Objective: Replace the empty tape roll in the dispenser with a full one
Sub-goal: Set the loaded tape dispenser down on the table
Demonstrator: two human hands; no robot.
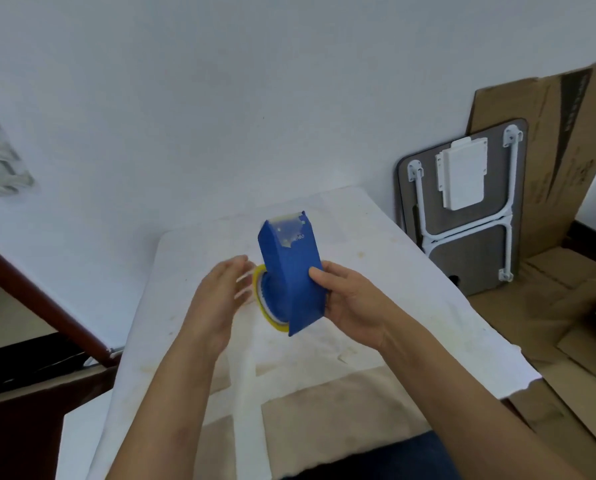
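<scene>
While the right hand clamps the blue dispenser, holding a yellow-edged tape roll, left fingers seem apart.

The blue dispenser bears pale lettering on its upper face, partly under clear tape; only the ending "eo" can be made out. The cardboard sheet leaning on the wall carries a dark printed strip, too blurred to read.

I observe a worktop covered by a white, stained cloth. A tan panel shows nearer me. I see nothing resting on it. Flattened cardboard lies on the floor beside it.
</scene>
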